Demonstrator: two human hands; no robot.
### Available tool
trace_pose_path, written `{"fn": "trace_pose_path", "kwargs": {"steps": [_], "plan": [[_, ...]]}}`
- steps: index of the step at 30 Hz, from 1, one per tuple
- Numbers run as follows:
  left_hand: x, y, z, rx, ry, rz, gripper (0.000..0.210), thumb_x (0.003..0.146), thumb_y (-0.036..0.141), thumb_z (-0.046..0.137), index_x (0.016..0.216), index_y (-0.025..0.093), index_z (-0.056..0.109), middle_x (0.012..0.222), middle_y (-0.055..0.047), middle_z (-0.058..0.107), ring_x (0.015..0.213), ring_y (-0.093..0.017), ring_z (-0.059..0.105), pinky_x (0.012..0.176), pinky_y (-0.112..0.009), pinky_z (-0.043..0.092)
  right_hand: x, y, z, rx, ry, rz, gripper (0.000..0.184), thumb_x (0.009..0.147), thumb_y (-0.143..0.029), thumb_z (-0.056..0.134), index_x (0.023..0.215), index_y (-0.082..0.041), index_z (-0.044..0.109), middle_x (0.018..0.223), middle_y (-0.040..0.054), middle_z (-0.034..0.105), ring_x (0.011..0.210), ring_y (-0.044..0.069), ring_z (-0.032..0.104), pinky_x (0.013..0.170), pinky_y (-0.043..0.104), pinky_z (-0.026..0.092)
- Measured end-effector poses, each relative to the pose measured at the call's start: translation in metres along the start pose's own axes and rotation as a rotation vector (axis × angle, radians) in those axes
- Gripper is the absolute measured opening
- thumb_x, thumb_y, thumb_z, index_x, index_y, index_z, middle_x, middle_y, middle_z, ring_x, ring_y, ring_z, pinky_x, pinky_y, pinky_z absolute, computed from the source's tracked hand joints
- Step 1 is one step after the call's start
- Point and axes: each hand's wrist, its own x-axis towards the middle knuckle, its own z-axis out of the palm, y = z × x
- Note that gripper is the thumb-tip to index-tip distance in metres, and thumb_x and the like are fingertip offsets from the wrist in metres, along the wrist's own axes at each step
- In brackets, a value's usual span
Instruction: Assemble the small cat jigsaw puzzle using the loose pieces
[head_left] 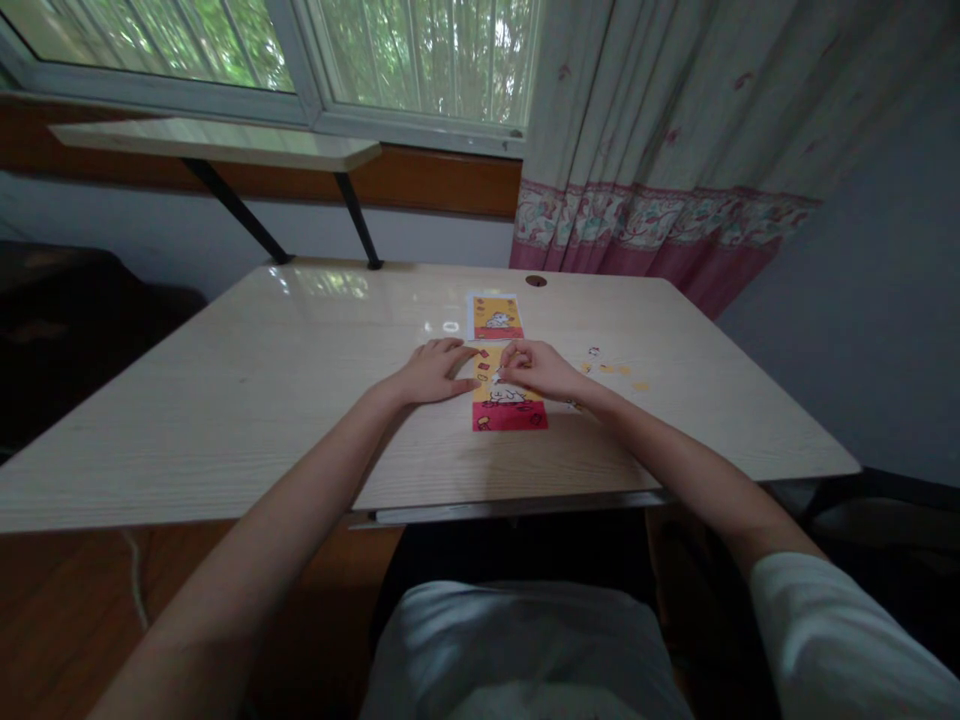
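Note:
A yellow and red picture card with a white cartoon animal lies flat on the desk in front of me. My left hand rests on the desk at the card's left edge, thumb and fingers spread, fingertips touching it. Over the card's upper right part is my right hand, thumb and fingers pinched together; whatever they hold is too small to make out. Just beyond lies a smaller printed sheet with a similar picture. Small yellow pieces are scattered right of my right hand.
The pale wooden desk has a raised shelf on black legs at the back left. A round cable hole sits near the far edge. Behind are a window and a patterned curtain.

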Motion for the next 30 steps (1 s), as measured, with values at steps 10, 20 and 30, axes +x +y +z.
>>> {"fn": "trace_pose_path", "kwargs": {"steps": [10, 20, 30], "plan": [[-0.0013, 0.0074, -0.0064, -0.032, -0.023, -0.022, 0.07, 0.086, 0.061, 0.049, 0.141, 0.019, 0.049, 0.146, -0.019, 0.043, 0.134, -0.038, 0.039, 0.108, -0.054, 0.031, 0.0027, 0.0033, -0.0034, -0.043, -0.072, -0.098, 0.02, 0.09, -0.022, 0.053, 0.097, -0.017, 0.071, 0.083, 0.0027, 0.066, 0.067, 0.011, 0.055, 0.063, 0.024, 0.045], [-0.0008, 0.0042, -0.0038, -0.019, -0.002, -0.002, 0.068, 0.086, 0.064, 0.048, 0.141, 0.024, 0.048, 0.145, -0.015, 0.046, 0.133, -0.036, 0.041, 0.107, -0.054, 0.033, 0.0042, 0.0023, -0.0064, -0.016, -0.08, -0.096, 0.017, 0.082, -0.021, 0.061, 0.095, -0.013, 0.069, 0.076, 0.0009, 0.063, 0.065, 0.01, 0.053, 0.059, 0.022, 0.041], [-0.0002, 0.0042, -0.004, -0.011, -0.013, -0.003, 0.069, 0.085, 0.062, 0.048, 0.14, 0.02, 0.049, 0.145, -0.017, 0.046, 0.133, -0.037, 0.041, 0.108, -0.054, 0.033, 0.0081, 0.0094, -0.0099, 0.111, -0.073, -0.042, 0.012, 0.073, -0.019, 0.069, 0.084, -0.014, 0.07, 0.073, 0.0014, 0.066, 0.067, 0.011, 0.057, 0.062, 0.023, 0.046]]}}
